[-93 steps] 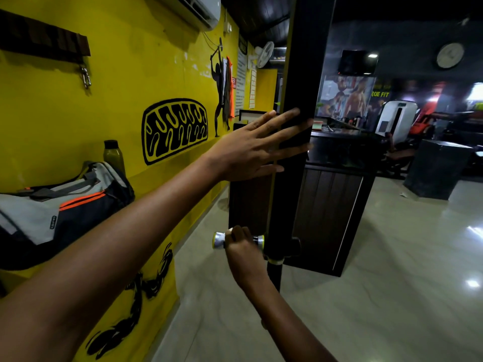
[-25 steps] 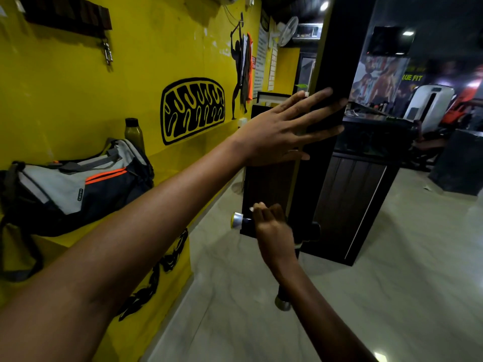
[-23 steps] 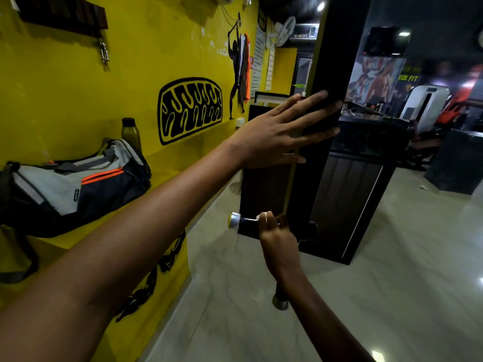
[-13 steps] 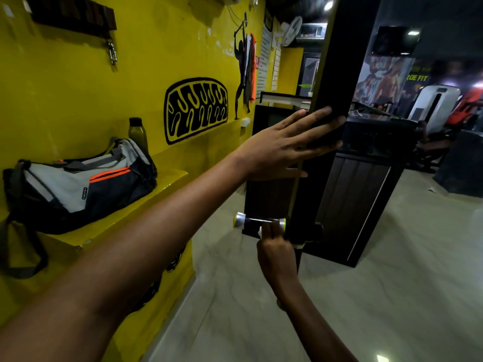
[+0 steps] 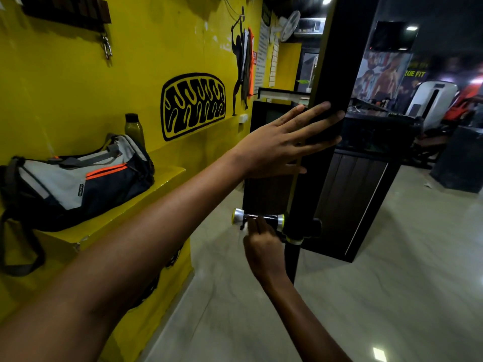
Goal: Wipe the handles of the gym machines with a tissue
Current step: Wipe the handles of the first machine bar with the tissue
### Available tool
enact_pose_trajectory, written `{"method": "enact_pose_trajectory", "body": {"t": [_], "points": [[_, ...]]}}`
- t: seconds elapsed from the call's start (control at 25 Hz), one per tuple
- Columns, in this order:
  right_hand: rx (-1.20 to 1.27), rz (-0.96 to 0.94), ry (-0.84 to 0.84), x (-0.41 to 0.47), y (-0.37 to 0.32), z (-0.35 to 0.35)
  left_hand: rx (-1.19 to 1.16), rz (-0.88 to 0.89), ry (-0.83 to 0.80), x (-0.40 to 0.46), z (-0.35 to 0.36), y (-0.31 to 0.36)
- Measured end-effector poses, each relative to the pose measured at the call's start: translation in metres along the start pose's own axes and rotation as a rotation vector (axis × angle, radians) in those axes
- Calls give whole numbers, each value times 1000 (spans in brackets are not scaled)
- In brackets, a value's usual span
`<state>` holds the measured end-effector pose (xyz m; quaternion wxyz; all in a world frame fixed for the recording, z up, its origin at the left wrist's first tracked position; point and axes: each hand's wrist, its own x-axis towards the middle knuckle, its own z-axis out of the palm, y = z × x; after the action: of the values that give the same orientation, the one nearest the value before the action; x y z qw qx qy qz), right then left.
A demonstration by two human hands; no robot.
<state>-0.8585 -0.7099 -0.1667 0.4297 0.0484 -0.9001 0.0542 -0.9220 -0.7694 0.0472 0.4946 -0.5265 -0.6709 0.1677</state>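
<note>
The short black cylindrical handle with polished silver end caps (image 5: 258, 221) sticks out sideways from the lower part of the tall black upright post of the gym machine (image 5: 329, 82), low down near the pale marble-look floor (image 5: 379, 278) and beside the yellow painted wall (image 5: 78, 82). The person's right hand (image 5: 262, 246) reaches up under it from below, fingers curled and pinching a small white tissue (image 5: 244, 227) against the underside of the bar near the outer cap; only a scrap of the tissue shows past the fingers. The left hand (image 5: 281, 142) lies flat against the post higher up, fingers straight and spread, gripping nothing, seemingly to steady the frame. The handle looks rigid and fixed to the post, so it should bear firm rubbing without giving, though whether it can turn on its axis cannot be told. Its dark middle is probably grippy, while the shiny caps are likely slick and easy to slide over. The tissue is the delicate part: thin, soft and light, likely to bunch or tear where the caps meet the grip. Wrapping it around the bar with fingers and thumb on opposite sides would probably cover the handle best. A grey and navy duffel bag with orange stripes (image 5: 78, 178) rests on the yellow ledge, well apart.
</note>
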Motion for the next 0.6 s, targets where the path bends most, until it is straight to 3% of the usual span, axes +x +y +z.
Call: {"method": "enact_pose_trajectory", "body": {"t": [0.16, 0.6], "points": [[-109, 105, -1, -5, 26, -10, 4, -6, -7, -2, -1, 0], [74, 21, -52, 16, -18, 15, -28, 6, -17, -2, -2, 1]]}}
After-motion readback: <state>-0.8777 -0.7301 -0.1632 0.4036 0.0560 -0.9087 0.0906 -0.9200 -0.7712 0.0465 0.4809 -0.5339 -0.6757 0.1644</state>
